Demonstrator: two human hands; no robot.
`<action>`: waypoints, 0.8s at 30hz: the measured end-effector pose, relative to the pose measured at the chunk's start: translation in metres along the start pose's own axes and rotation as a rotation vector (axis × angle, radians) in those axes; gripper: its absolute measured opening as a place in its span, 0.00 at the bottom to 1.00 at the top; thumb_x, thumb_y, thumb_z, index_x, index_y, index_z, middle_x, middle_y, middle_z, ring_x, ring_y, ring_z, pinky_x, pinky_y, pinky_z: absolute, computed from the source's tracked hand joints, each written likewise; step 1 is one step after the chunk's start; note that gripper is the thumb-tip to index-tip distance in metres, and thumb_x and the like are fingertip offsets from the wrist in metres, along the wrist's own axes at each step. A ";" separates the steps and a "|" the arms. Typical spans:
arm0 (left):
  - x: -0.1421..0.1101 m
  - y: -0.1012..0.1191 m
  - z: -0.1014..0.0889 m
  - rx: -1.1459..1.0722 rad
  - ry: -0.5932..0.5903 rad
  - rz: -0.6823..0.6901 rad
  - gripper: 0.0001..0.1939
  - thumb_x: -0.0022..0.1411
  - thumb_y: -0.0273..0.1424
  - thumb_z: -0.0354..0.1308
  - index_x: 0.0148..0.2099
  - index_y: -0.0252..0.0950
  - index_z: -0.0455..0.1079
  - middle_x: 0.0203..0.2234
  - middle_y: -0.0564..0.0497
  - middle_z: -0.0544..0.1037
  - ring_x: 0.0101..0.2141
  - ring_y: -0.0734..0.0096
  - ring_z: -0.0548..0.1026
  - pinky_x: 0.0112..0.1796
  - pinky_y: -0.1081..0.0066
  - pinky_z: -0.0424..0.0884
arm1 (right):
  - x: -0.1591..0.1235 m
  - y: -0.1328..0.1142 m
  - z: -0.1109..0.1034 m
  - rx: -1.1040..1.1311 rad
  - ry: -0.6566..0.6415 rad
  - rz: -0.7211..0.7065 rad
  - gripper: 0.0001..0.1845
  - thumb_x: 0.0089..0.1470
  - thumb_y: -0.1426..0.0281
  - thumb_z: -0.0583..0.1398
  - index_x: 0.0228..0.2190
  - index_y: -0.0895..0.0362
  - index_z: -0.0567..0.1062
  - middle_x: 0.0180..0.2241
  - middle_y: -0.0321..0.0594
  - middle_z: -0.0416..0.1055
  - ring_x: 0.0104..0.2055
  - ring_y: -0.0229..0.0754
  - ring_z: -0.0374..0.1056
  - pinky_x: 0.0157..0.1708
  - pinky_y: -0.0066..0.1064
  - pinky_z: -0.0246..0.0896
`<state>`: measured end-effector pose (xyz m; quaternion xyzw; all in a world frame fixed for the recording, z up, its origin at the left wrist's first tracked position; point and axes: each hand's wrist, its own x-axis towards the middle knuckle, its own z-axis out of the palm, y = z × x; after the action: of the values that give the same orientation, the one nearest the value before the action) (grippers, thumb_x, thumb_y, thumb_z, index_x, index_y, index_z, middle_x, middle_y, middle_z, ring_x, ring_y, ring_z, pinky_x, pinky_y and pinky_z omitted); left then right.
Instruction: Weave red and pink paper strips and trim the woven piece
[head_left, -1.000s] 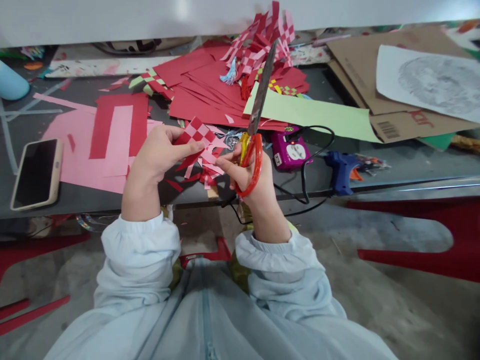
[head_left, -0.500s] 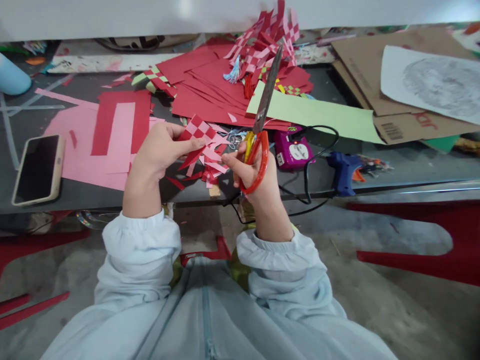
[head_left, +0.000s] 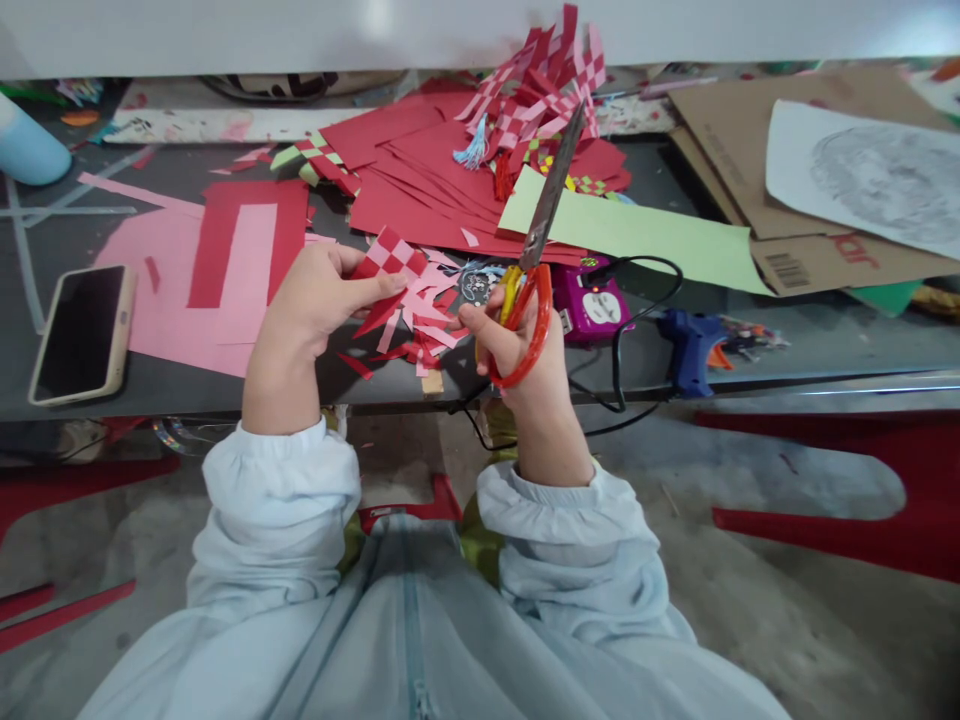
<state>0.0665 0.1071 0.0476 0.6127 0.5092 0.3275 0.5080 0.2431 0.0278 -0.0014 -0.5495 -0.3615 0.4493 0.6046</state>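
Pinching a red-and-pink checked woven paper piece [head_left: 390,260] between thumb and fingers, the left hand [head_left: 315,295] keeps a narrow grip just above the near part of the worktop [head_left: 825,345]. The right hand [head_left: 525,340], with its grip closed around the red and yellow handles, holds the scissors [head_left: 555,195], whose blades lie together and point away from the person. The right thumb and fingertips are near the woven piece but apart from it.

Red and pink paper scraps [head_left: 420,325] lie between the hands. Beyond them is a spread of red paper sheets [head_left: 420,190], with a heap of checked woven strips [head_left: 544,90] at its far side and a light blue tassel [head_left: 472,148] close to that heap. A pale green paper strip [head_left: 645,230] reaches from the red sheets toward the cardboard [head_left: 735,150] on the right, which carries a white sheet with a grey drawing [head_left: 870,180].

Just beside the right hand sits a purple box [head_left: 592,312] with a black cable [head_left: 616,375] plugged in; a blue glue gun [head_left: 690,350] lies farther right. On the left, a phone [head_left: 82,335] rests next to pink paper [head_left: 172,315], partly covered by a red sheet [head_left: 214,240].
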 end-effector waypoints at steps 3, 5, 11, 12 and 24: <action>0.000 -0.001 -0.002 0.039 -0.008 0.010 0.22 0.43 0.37 0.71 0.17 0.36 0.59 0.14 0.59 0.54 0.18 0.82 0.55 0.20 0.73 0.49 | 0.000 0.000 0.000 0.015 -0.004 -0.004 0.29 0.38 0.54 0.72 0.31 0.51 0.62 0.20 0.26 0.71 0.12 0.30 0.57 0.09 0.24 0.47; 0.001 -0.001 -0.002 0.047 -0.012 0.021 0.24 0.43 0.37 0.71 0.16 0.37 0.56 0.14 0.60 0.53 0.18 0.82 0.54 0.20 0.73 0.48 | 0.000 0.001 0.000 0.027 -0.004 -0.012 0.29 0.38 0.53 0.72 0.31 0.51 0.61 0.20 0.27 0.72 0.12 0.30 0.58 0.09 0.24 0.46; 0.001 -0.002 -0.002 0.074 0.005 0.010 0.23 0.44 0.34 0.71 0.18 0.37 0.57 0.15 0.60 0.53 0.19 0.82 0.55 0.22 0.72 0.49 | 0.001 0.001 -0.001 0.035 -0.001 -0.028 0.28 0.39 0.55 0.72 0.30 0.52 0.61 0.19 0.27 0.72 0.11 0.30 0.56 0.09 0.24 0.45; 0.001 -0.002 -0.002 0.076 0.004 0.002 0.22 0.45 0.34 0.70 0.18 0.36 0.57 0.15 0.60 0.53 0.19 0.82 0.55 0.22 0.72 0.49 | 0.001 0.002 -0.001 0.029 0.000 -0.028 0.27 0.40 0.55 0.71 0.30 0.52 0.61 0.19 0.26 0.71 0.11 0.30 0.57 0.09 0.24 0.45; -0.003 0.002 0.002 0.079 -0.156 -0.031 0.19 0.44 0.37 0.72 0.19 0.33 0.67 0.14 0.57 0.64 0.19 0.82 0.60 0.23 0.74 0.56 | 0.001 -0.001 0.001 0.001 0.047 -0.071 0.27 0.40 0.54 0.71 0.30 0.52 0.61 0.23 0.27 0.71 0.12 0.27 0.56 0.09 0.24 0.47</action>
<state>0.0678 0.1034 0.0499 0.6480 0.4898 0.2508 0.5266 0.2431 0.0290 -0.0004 -0.5464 -0.3663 0.4146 0.6288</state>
